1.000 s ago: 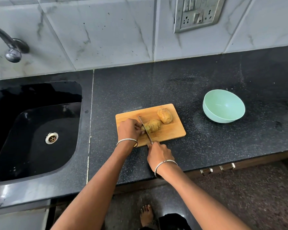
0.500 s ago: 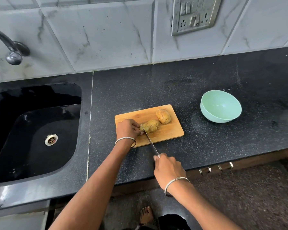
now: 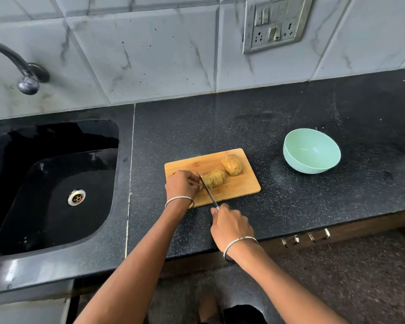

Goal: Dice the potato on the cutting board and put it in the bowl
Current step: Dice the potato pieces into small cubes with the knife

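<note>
- Because the nearer potato piece [image 3: 214, 178] lies with its long axis slanting from near-left to far-right across the cutting board [image 3: 241, 187], the cut turns on the blade crossing that axis, not running along it.
- The knife [image 3: 207, 191] does cross it: the blade runs from the near edge of the board away and slightly left, meeting the piece close to its left end.
- The left hand [image 3: 181, 184] sits at that left end, fingers curled down over the piece to pin it, with its fingertips just beside the flat of the blade.
- The right hand [image 3: 230, 226] is closed round the knife handle, off the near edge of the board and over the counter [image 3: 220, 127].
- Whether the edge has bitten into the flesh or only rests on the skin is hard to tell from this height.
- A second potato piece [image 3: 231, 164] stands just beyond, at the far-right end of the first and seemingly touching it, so slices should work toward it.
- The bowl [image 3: 297, 160] is on the counter to the right of the board, well apart from it and empty, and nearer the right hand than the left.
- Judged from this, dicing is at an early stage and nothing has been put in the bowl.
</note>
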The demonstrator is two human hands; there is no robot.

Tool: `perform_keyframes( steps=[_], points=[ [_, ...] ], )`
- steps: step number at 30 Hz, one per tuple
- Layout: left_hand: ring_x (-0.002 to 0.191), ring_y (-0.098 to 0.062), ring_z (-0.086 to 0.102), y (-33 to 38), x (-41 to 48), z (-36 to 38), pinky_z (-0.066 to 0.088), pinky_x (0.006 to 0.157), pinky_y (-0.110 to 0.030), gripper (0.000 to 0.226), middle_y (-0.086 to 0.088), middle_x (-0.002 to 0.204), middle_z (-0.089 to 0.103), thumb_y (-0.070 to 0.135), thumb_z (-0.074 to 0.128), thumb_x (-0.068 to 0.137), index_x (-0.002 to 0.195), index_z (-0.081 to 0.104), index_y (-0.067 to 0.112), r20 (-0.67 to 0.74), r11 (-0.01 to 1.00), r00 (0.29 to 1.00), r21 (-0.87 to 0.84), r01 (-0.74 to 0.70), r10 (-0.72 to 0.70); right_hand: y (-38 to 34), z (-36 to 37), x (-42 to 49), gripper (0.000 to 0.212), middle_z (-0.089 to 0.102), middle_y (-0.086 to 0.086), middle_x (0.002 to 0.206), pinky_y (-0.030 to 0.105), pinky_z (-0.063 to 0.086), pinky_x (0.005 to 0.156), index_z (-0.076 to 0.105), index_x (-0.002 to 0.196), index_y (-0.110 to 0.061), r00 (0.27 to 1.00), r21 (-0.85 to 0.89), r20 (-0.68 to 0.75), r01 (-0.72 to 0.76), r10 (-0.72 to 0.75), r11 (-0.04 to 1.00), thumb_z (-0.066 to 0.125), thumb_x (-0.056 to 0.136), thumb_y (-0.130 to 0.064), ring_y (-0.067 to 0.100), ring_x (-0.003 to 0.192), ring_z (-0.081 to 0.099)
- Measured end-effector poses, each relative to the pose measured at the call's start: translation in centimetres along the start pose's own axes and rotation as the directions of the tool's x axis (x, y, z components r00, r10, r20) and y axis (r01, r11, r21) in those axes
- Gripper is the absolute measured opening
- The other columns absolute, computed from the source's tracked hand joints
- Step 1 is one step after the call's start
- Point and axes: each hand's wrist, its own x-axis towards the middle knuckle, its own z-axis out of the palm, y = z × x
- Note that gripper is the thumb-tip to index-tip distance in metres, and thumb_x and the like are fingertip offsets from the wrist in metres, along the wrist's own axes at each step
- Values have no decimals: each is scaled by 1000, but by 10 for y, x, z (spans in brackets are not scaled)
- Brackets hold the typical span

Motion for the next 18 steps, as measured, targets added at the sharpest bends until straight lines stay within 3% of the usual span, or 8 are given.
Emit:
perform_keyframes(
  steps=[6,12,18],
  points=[
    [71,-4,65,0,2,-1,44,72,-11,13,3,75,72,8,77,78,87,73,16,8,1000,1000,-9,19,-19,0,3,3,36,65,13,114,38,39,70,53,115,-12,1000,-7,2,-8,8,1000,31,105,-38,37,109,61],
    [75,-7,69,1,2,1,40,74,-15,13,2,75,73,6,77,77,83,73,17,5,1000,1000,6,25,-25,-7,8,12,33,63,14,118,37,40,71,51,120,-10,999,-40,30,-32,33,999,35,105,-34,36,111,60],
    [71,-7,67,2,4,2,48,85,-22,15,4,71,72,6,78,76,78,73,20,-9,999,999,14,34,-34,-12,10,23,32,60,14,125,42,48,85,50,125,-9,996,-30,73,-54,56,998,41,104,-31,37,117,57]
  ],
)
